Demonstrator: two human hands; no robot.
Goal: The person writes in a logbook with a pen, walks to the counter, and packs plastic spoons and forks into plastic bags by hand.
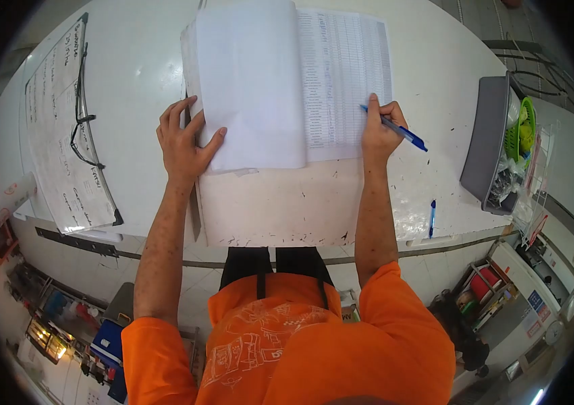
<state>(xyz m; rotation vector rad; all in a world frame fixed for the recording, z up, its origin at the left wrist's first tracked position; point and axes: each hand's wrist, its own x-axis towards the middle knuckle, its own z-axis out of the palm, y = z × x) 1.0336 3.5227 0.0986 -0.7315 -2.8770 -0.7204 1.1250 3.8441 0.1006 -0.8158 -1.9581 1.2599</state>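
Note:
A thick stack of paper sheets (250, 81) lies spread on the white table, its left page blank. On its right side is a printed sheet (347, 74) with a dense table of rows and some handwritten marks in one column. My left hand (185, 142) rests with fingers spread at the lower left edge of the papers, its thumb on the blank page. In my right hand (383, 131) is a blue pen (405, 131), its one end near the right part of the printed sheet. The hand lies at that sheet's lower right edge.
A second blue pen (432, 219) lies on the table (280, 209) at right. Beyond it stands a grey bin (486, 142) with a green basket (528, 128) and plastic bags. At left lie a whiteboard (64, 135) with handwriting and a pair of glasses (79, 135).

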